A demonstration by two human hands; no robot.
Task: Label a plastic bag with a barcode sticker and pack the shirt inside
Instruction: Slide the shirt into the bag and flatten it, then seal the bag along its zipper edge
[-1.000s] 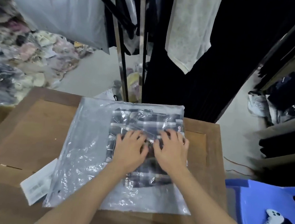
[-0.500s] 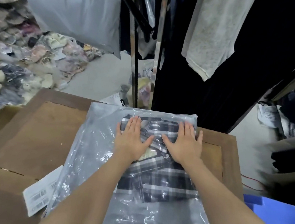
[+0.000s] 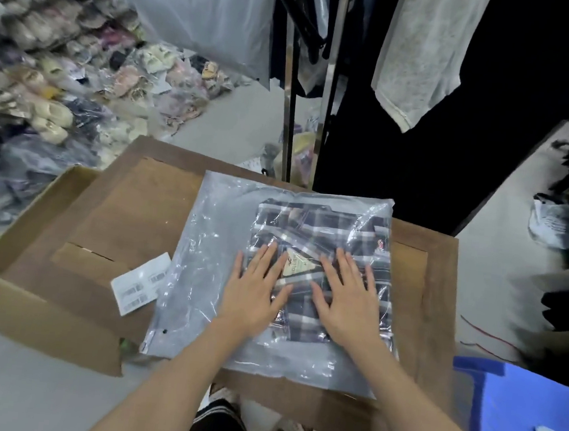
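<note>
While shirt (image 3: 322, 239) sits bagged, both palms press plastic bag (image 3: 215, 243).

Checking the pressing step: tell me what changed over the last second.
Both hands, the left hand and right hand, slid up the plastic bag toward its far edge, then back toward its middle, palms flat. Nothing was grasped or released. The plaid shirt stays inside the bag, and the barcode sticker sheet stays beside it.
</note>
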